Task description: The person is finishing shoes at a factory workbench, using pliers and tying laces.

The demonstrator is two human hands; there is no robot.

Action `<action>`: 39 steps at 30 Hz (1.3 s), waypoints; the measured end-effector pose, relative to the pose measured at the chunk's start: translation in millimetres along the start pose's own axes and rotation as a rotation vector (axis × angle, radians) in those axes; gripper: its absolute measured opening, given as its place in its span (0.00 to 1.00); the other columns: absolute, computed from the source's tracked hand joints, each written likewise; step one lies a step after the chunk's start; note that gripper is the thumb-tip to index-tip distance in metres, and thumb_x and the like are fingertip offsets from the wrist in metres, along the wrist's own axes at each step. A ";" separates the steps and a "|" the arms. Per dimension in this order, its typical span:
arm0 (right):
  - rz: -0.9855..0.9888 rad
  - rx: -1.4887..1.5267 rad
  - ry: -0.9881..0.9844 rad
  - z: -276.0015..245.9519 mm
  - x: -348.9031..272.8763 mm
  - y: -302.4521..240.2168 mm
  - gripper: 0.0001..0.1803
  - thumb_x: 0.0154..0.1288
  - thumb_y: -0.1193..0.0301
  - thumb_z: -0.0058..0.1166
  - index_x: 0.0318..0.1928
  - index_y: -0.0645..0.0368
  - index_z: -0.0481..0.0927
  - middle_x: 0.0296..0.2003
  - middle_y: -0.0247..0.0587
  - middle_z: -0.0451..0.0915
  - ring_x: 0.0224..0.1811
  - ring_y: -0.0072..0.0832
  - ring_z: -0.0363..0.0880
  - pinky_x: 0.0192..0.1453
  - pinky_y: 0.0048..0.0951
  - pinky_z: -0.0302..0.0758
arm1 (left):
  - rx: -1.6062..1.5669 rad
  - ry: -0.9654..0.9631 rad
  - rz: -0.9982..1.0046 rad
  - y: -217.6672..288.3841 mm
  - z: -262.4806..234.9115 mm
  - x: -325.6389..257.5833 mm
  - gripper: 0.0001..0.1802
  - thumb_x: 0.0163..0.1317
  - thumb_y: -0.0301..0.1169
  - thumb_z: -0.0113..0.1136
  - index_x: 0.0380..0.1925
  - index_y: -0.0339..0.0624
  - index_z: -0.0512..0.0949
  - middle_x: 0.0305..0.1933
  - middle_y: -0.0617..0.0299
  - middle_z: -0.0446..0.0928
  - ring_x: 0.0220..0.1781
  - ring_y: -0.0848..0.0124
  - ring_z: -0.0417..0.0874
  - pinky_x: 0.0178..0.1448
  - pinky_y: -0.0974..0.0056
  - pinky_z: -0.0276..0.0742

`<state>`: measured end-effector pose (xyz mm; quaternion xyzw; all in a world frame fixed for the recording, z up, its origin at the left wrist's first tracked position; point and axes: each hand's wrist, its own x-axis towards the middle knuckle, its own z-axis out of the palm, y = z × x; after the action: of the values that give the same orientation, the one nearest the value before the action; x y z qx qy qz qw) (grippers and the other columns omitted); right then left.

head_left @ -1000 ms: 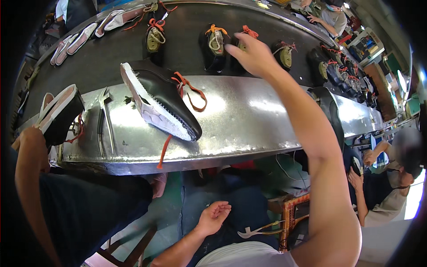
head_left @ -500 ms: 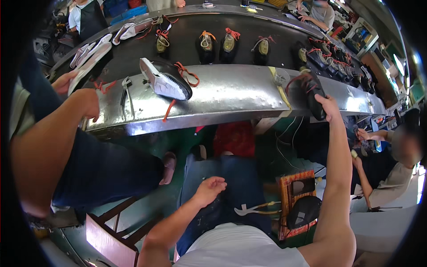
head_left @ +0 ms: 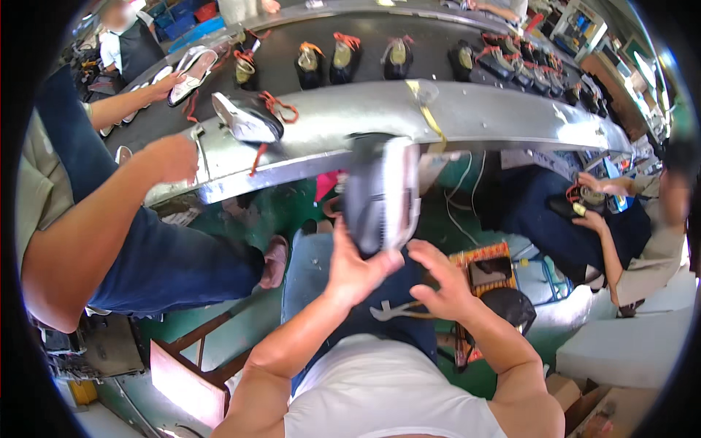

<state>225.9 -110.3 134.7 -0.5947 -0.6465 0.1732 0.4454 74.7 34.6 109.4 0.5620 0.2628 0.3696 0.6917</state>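
Observation:
In front of my lap, a black shoe with a white sole is held up by its lower end in my left hand; motion blurs it somewhat. Close to its right side is my right hand, fingers apart and nothing in them. Pincers with a pale head lie across my thighs, their handle ends partly hidden by my right hand. Another shoe, black with a white sole and red laces, lies on its side on the metal edge ahead.
A dark conveyor belt carrying several laced shoes curves behind the metal rail. On the left, a co-worker's arm reaches toward the rail; on the right another person holds a shoe. An orange-edged stand is by my right knee.
The black shoe has come from the far right of the rail to in front of my lap. My left hand now holds it; my right hand has let go. The left co-worker's hand holding a sole moved farther away.

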 end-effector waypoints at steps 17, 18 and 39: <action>0.509 -0.287 -0.686 1.9 -78.1 31.4 0.30 0.49 0.69 0.63 0.57 0.56 0.74 0.41 0.49 0.79 0.45 0.44 0.81 0.50 0.42 0.78 | 1.361 -0.453 -0.385 -25.7 -54.2 -13.6 0.50 0.58 0.62 0.59 0.66 0.30 0.64 0.55 0.33 0.77 0.58 0.42 0.79 0.62 0.50 0.74; 0.507 -0.280 -0.693 -5.9 -76.6 36.1 0.30 0.49 0.69 0.63 0.57 0.56 0.74 0.41 0.49 0.79 0.45 0.44 0.81 0.50 0.42 0.78 | 1.374 -0.254 -0.132 -41.5 -56.3 -7.1 0.48 0.58 0.61 0.61 0.64 0.31 0.67 0.54 0.34 0.78 0.56 0.43 0.80 0.61 0.50 0.76; 0.453 0.526 0.009 71.3 35.5 7.1 0.27 0.64 0.63 0.65 0.57 0.65 0.71 0.45 0.47 0.81 0.48 0.28 0.79 0.54 0.31 0.75 | 0.165 -0.334 -0.018 7.7 -89.6 -22.1 0.36 0.69 0.33 0.58 0.73 0.41 0.55 0.74 0.54 0.56 0.73 0.63 0.63 0.75 0.58 0.57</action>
<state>178.2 -54.1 103.8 -0.5886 -0.4293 0.4259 0.5365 -9.8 69.8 95.1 0.6679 0.1788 0.2422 0.6806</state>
